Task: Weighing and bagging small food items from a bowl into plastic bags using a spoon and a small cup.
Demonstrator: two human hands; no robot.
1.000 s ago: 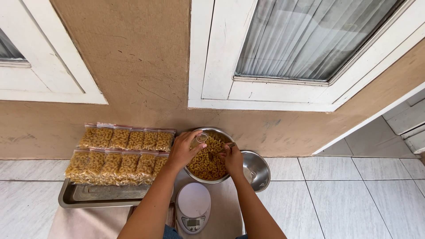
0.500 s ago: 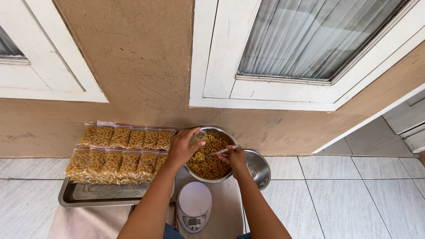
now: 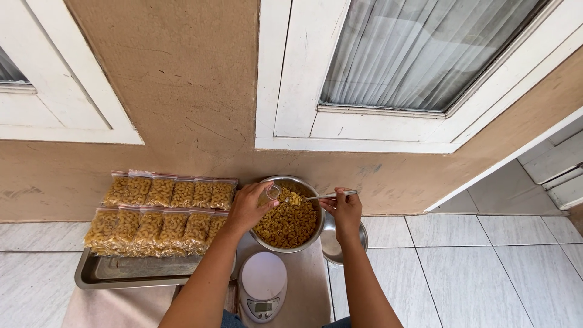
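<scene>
Single head-worn view, looking steeply down, facing wall (image 3: pixel 182 91), near tiled floor (image 3: pixel 486 261)

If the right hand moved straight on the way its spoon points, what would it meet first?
Probably the small clear bag held by the left hand over the pasta bowl; the spoon in the right hand points there, though depth is unclear.

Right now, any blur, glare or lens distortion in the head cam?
Head view: sharp overall, even soft daylight, no hard shadows. Wide-angle bend: window frame and wall lines splay outward. Mild sheen on the metal bowl rim and tray; the clear bag in the left hand is hard to make out. Right hand holds a spoon.
</scene>
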